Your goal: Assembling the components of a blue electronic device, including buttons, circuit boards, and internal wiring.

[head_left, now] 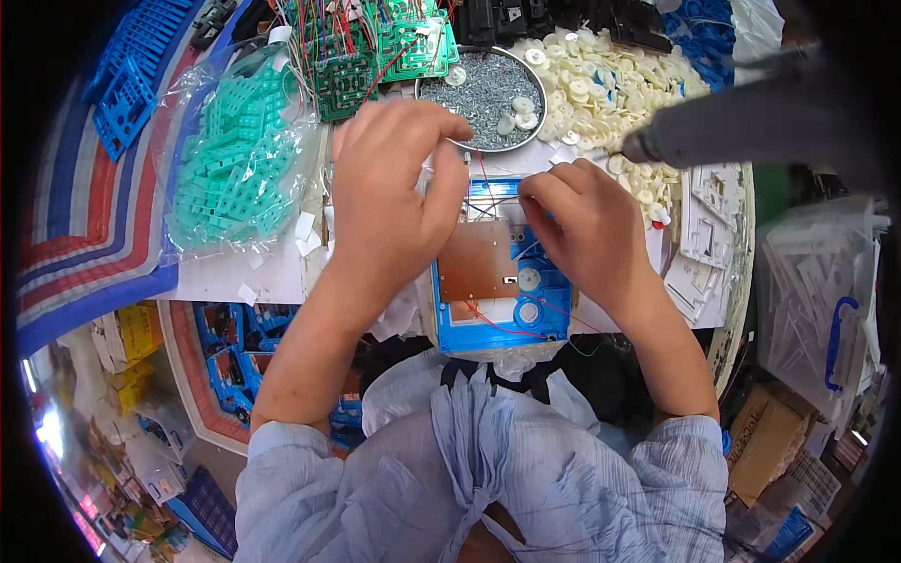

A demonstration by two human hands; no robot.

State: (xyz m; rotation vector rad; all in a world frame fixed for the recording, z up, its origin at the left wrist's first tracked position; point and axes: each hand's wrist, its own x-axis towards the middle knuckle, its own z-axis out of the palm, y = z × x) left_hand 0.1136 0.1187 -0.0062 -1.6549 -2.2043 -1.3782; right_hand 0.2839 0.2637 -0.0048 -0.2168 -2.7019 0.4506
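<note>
A blue plastic casing (453, 335) sits at the table's front edge before me, with a brown circuit board (469, 266) lying over its left part. Thin red and dark wires run across the casing and above its far edge. My left hand (399, 183) hovers over the far left corner, fingers bent, with a small gap between thumb and forefinger; nothing shows in it. Over the right side, my right hand (591, 220) has its fingers curled and pinched, and dark wires (493, 200) lead up to its fingertips. Its palm is hidden.
Behind the casing stands a round tray of screws (483, 75). White plastic wheels (601, 89) are heaped right of it, beneath a dark grey tool (751, 122). Green circuit boards (352, 70) and a bag of teal parts (239, 155) lie left. White plastic frames (709, 216) sit at the right edge.
</note>
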